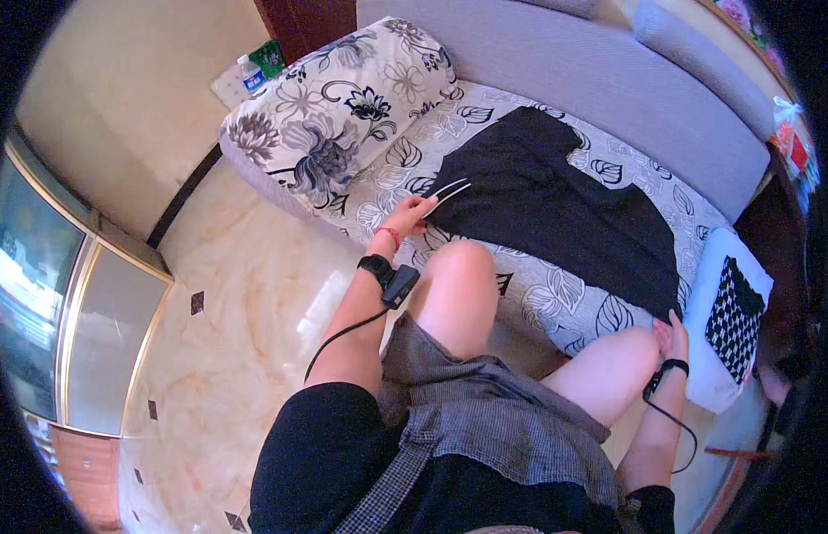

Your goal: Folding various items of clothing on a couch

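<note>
A black garment (pixel 534 193) lies spread on the leaf-patterned sofa seat (pixel 554 294) in front of my knees. Its left end has a white-striped edge, and my left hand (pixel 408 215) pinches the fabric there. At the opposite, near right corner, my right hand (pixel 671 336) has its fingers on the hem beside my knee; part of those fingers is hidden by the knee. The cloth lies mostly flat, with shallow wrinkles and a curved notch along its far side.
A floral cushion (pixel 360 107) fills the sofa's left end, with a plastic bottle (pixel 252 75) beyond it. On the right stands a pale blue-white bundle (pixel 708 360) with a black-and-white checked cloth (pixel 734 320) on top. The grey backrest (pixel 574 73) bounds the far side.
</note>
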